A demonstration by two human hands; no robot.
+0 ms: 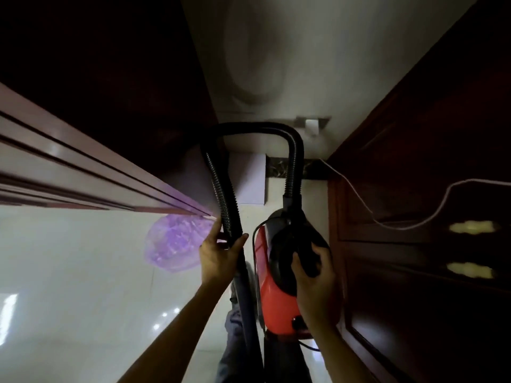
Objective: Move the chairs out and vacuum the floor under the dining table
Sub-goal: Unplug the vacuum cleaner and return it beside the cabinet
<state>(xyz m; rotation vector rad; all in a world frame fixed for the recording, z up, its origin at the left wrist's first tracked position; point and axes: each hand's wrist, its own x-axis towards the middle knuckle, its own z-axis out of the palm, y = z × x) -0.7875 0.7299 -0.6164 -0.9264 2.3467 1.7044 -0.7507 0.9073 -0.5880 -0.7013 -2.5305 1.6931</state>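
Two hands (217, 255) (315, 277): hose (221, 189), probably vacuum handle (287, 239).

We read no text, brand, label or number anywhere; the red vacuum cleaner (272, 294), black hose (221, 189) and dark cabinet (414, 244) show nothing legible.

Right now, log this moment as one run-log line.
left hand: grips black hose | right hand: grips red vacuum by its black handle | nearby: purple bag, white cable
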